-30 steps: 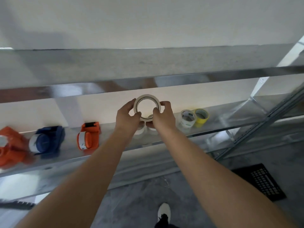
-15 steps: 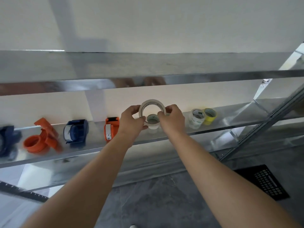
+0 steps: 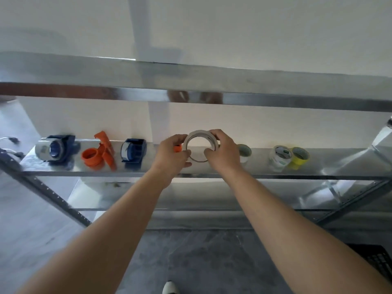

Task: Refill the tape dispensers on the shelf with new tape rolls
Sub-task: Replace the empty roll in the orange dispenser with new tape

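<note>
A beige tape roll (image 3: 192, 135) is held upright above the metal shelf (image 3: 212, 174) between both hands. My left hand (image 3: 171, 157) pinches its left rim and my right hand (image 3: 222, 153) grips its right rim. An orange dispenser (image 3: 177, 148) is mostly hidden behind my left hand. To the left stand a blue dispenser (image 3: 133, 152), an empty orange dispenser (image 3: 99, 154) and another blue dispenser (image 3: 56, 150) loaded with tape. Spare rolls sit to the right: a white one (image 3: 245, 152), a clear one (image 3: 280, 157) and a yellow one (image 3: 299, 157).
An upper shelf (image 3: 212, 81) overhangs the working shelf, close above my hands. Slanted metal uprights (image 3: 53, 196) frame the rack on both sides. A lower shelf (image 3: 212, 200) and grey floor lie below, with a black grate (image 3: 379, 262) at the right.
My view has shifted left along the shelf, bringing more dispensers into sight. Both hands carried the beige roll leftward, over the orange dispenser now hidden behind my left hand.
</note>
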Demonstrator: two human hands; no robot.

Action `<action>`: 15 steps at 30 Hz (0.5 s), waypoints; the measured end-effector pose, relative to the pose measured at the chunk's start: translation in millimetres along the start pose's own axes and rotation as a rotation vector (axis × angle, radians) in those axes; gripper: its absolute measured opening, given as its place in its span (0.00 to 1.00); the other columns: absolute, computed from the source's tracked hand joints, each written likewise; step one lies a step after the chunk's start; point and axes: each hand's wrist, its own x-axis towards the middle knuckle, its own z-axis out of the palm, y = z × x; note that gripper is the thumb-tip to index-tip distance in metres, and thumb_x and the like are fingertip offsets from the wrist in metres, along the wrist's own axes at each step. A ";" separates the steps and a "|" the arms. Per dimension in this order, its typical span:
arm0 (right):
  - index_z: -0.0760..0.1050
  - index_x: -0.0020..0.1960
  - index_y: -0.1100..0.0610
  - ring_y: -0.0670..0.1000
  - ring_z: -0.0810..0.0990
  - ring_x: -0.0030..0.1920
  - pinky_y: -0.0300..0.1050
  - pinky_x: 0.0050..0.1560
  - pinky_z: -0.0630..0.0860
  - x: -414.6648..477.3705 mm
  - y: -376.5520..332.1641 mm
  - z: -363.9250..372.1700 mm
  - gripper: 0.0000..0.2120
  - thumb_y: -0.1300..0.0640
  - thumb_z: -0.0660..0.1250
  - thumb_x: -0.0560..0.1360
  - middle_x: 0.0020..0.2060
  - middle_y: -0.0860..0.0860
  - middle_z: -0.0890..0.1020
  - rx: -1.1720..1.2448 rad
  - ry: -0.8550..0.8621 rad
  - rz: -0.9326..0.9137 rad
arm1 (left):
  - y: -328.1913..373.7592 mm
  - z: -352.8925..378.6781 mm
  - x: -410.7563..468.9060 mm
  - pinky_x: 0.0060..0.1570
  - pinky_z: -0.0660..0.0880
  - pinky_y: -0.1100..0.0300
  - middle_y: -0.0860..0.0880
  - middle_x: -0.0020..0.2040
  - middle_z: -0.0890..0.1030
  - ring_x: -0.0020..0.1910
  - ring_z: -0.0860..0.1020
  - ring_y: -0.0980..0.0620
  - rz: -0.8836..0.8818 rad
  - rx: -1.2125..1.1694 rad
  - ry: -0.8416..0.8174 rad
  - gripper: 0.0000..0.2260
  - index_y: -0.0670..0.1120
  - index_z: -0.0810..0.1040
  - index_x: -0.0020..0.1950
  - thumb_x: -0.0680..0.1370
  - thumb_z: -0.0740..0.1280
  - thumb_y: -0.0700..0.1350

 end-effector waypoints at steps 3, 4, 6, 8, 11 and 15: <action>0.77 0.64 0.51 0.51 0.79 0.56 0.38 0.51 0.72 -6.9 -10.4 9.9 0.22 0.65 0.72 0.73 0.58 0.47 0.81 0.022 -0.049 -0.027 | -4.0 -20.4 -8.9 0.37 0.81 0.67 0.52 0.64 0.80 0.51 0.83 0.52 0.013 0.008 0.036 0.20 0.50 0.79 0.70 0.82 0.69 0.33; 0.77 0.65 0.51 0.50 0.78 0.56 0.35 0.49 0.70 -9.7 -16.1 13.0 0.22 0.65 0.72 0.73 0.58 0.47 0.80 0.024 -0.057 -0.029 | -5.2 -27.5 -9.6 0.37 0.81 0.67 0.52 0.63 0.80 0.50 0.83 0.52 0.018 0.012 0.047 0.19 0.51 0.80 0.69 0.82 0.69 0.33; 0.77 0.65 0.51 0.51 0.78 0.57 0.35 0.50 0.69 -13.1 -28.7 21.7 0.22 0.65 0.71 0.74 0.59 0.48 0.80 0.035 -0.059 -0.040 | -6.3 -42.1 -9.3 0.44 0.85 0.62 0.54 0.61 0.81 0.52 0.84 0.51 0.024 0.019 0.068 0.17 0.53 0.81 0.66 0.82 0.70 0.34; 0.76 0.66 0.50 0.51 0.78 0.60 0.39 0.56 0.71 -13.8 -42.2 34.0 0.23 0.67 0.70 0.73 0.60 0.49 0.80 0.035 -0.064 -0.055 | -8.3 -57.5 -6.5 0.54 0.86 0.50 0.55 0.60 0.82 0.59 0.83 0.48 0.031 0.031 0.070 0.19 0.54 0.81 0.66 0.81 0.70 0.33; 0.75 0.70 0.47 0.50 0.75 0.66 0.37 0.62 0.70 -16.4 -66.4 56.1 0.31 0.72 0.67 0.73 0.66 0.49 0.77 0.017 -0.100 -0.064 | -11.5 -84.8 -2.6 0.56 0.86 0.46 0.57 0.58 0.82 0.59 0.84 0.47 0.061 0.025 0.055 0.20 0.53 0.82 0.67 0.81 0.70 0.32; 0.75 0.67 0.44 0.48 0.75 0.61 0.34 0.54 0.71 -23.7 -100.4 96.9 0.32 0.74 0.66 0.73 0.63 0.49 0.76 -0.038 -0.090 -0.072 | -14.8 -134.8 0.7 0.52 0.87 0.49 0.48 0.65 0.81 0.55 0.84 0.48 0.083 0.040 0.003 0.23 0.50 0.80 0.72 0.81 0.69 0.31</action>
